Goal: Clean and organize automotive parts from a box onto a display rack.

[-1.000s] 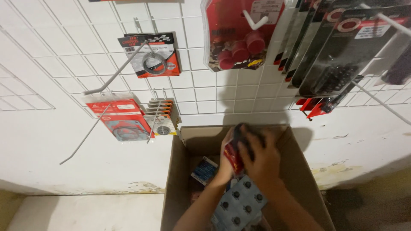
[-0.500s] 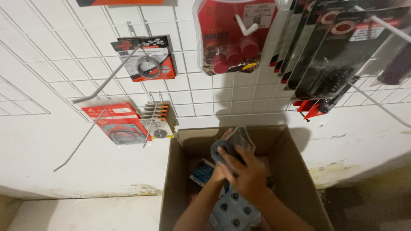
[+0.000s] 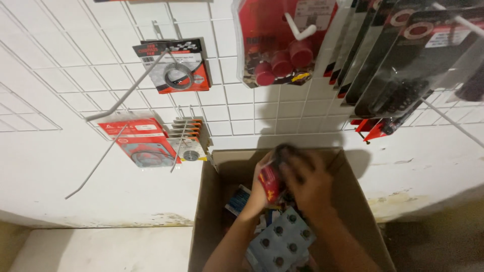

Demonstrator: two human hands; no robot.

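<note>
Both my hands are over an open cardboard box [image 3: 206, 211] that stands against the wall. My left hand [image 3: 258, 189] and my right hand [image 3: 310, 184] together grip a red and black blister pack [image 3: 271, 180], lifted a little above the box's contents. The pack is blurred and partly hidden by my fingers. Below my wrists, inside the box, lies a grey blister card with round dark parts [image 3: 282, 242]. A blue packet [image 3: 238, 200] lies beside it at the left.
A white wire grid panel [image 3: 101, 65] covers the wall, with long bare hooks [image 3: 126, 93] sticking out. Hanging on it are red packs with rings [image 3: 174, 65], [image 3: 141, 143], a pack of red caps [image 3: 282, 45] and several black sleeves [image 3: 393, 55].
My hands rose slightly and shifted within the box, still clasping the pack. The view tilted a little, so the wall items sit lower in frame.
</note>
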